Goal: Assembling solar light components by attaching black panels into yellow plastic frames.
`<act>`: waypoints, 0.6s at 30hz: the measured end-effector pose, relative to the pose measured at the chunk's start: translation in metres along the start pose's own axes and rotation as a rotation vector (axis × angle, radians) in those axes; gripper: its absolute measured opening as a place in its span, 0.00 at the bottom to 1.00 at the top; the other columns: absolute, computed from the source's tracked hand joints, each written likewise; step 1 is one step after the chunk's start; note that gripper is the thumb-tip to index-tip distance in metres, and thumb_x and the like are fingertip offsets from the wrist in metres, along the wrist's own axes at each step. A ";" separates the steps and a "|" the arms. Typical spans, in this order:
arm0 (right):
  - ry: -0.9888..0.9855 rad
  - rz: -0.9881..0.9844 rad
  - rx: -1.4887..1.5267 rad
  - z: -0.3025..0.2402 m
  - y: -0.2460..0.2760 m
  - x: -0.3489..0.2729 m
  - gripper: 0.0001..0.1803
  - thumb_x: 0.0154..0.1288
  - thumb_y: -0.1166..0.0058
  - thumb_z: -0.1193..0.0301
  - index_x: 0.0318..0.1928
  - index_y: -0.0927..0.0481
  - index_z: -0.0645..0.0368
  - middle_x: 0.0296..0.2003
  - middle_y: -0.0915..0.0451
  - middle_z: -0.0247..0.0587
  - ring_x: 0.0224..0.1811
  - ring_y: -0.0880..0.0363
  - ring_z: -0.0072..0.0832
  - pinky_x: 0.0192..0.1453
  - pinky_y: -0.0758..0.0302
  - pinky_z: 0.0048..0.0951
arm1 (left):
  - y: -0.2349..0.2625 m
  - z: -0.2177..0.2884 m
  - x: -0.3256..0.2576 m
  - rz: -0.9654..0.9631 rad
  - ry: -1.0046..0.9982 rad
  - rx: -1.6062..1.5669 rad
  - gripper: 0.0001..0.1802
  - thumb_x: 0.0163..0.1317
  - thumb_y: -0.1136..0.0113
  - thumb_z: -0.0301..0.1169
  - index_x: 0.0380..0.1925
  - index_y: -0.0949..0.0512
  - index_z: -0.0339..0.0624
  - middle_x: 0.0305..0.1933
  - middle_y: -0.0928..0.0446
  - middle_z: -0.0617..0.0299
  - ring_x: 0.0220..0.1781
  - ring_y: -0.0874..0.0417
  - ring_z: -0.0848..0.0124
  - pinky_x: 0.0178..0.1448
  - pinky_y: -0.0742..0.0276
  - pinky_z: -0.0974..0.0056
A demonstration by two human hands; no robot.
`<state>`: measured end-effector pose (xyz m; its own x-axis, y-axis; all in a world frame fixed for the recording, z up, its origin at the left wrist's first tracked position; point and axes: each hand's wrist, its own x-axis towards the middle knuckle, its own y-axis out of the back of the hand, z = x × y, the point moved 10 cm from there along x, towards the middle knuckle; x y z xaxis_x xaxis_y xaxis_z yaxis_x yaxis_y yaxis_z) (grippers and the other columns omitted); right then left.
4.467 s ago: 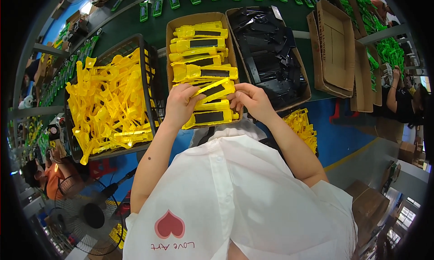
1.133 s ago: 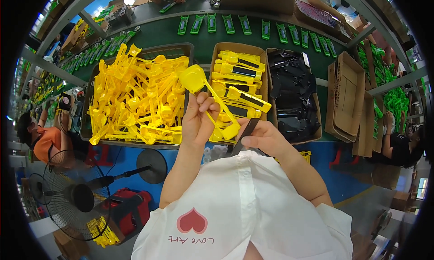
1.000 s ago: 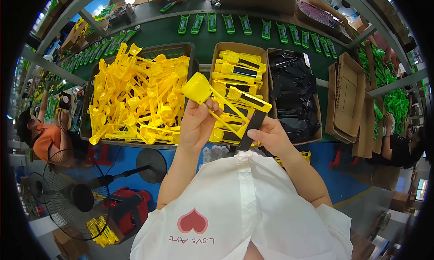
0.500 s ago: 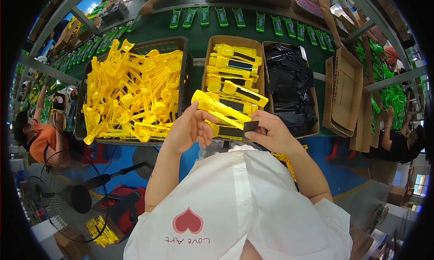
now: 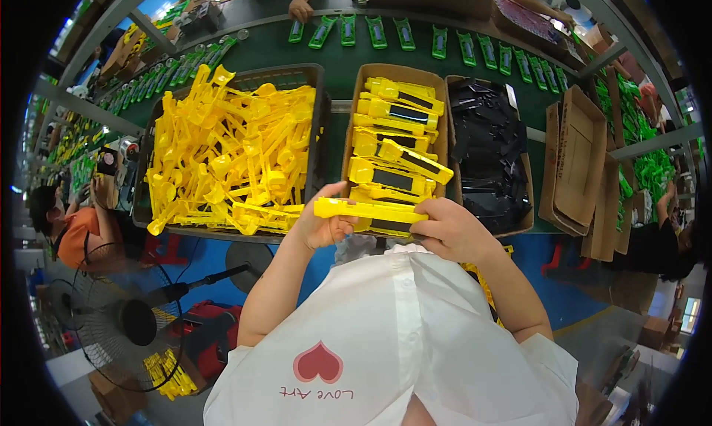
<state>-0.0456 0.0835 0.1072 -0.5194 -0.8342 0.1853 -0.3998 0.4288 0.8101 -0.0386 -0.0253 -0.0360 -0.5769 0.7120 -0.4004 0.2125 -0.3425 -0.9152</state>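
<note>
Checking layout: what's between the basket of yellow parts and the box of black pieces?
A cardboard box of yellow-and-black parts, with green table showing on its left; head view.

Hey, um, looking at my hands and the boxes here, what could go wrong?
The yellow part spans from your left hand to your right hand; it might drop if either grip slips.

The slanted piece lies on top of others in the carton, so a bump could shift it.

The heap in the crate is piled loosely, so some pieces may slide off.
</note>
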 end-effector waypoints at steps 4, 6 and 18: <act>-0.008 0.043 -0.083 0.010 0.003 0.000 0.07 0.44 0.44 0.74 0.27 0.27 0.58 0.34 0.29 0.41 0.38 0.30 0.36 0.42 0.32 0.32 | -0.010 0.007 -0.007 -0.051 0.014 -0.003 0.26 0.62 0.61 0.48 0.38 0.26 0.33 0.29 0.23 0.48 0.27 0.18 0.63 0.18 0.24 0.73; -0.013 0.009 -0.154 0.014 -0.004 -0.002 0.08 0.44 0.45 0.75 0.28 0.27 0.59 0.34 0.29 0.42 0.38 0.30 0.36 0.43 0.32 0.32 | -0.033 0.012 -0.023 -0.057 -0.055 0.131 0.24 0.62 0.58 0.45 0.42 0.29 0.33 0.29 0.22 0.51 0.27 0.18 0.64 0.17 0.25 0.73; -0.709 0.708 0.942 0.094 0.016 -0.059 0.06 0.54 0.48 0.78 0.31 0.32 0.61 0.16 0.31 0.33 0.11 0.38 0.14 0.14 0.42 0.15 | 0.002 0.032 -0.024 0.447 -0.447 0.690 0.19 0.50 0.37 0.30 0.42 0.27 0.33 0.34 0.24 0.59 0.32 0.23 0.74 0.34 0.26 0.73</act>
<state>-0.0924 0.1725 0.0564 -0.9819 -0.1086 -0.1550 -0.0987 0.9926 -0.0703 -0.0495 -0.0630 -0.0270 -0.8345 0.1737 -0.5229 0.0555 -0.9177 -0.3934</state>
